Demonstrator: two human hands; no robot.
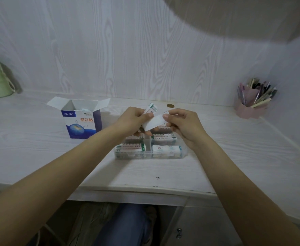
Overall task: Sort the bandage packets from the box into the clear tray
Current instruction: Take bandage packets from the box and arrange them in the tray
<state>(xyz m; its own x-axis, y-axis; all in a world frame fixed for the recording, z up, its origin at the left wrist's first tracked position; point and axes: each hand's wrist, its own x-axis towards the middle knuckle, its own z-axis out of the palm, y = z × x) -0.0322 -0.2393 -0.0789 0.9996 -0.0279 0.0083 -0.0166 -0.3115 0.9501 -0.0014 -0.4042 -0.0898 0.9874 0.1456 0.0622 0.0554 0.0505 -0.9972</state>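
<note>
On the bench [39, 148], left to right: open box [82, 119]; left hand [134, 119] gripping bandage packets [151, 110]; right hand [184, 125] pinching a white packet [153, 122] above the clear tray [149, 155] of packets.

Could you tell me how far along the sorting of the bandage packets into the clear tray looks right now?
Well underway. The clear tray already has packets in all four visible compartments. In hand: the left hand and right hand hold a few packets above the tray. Left: the open box still shows something white inside, probably more packets.
</note>
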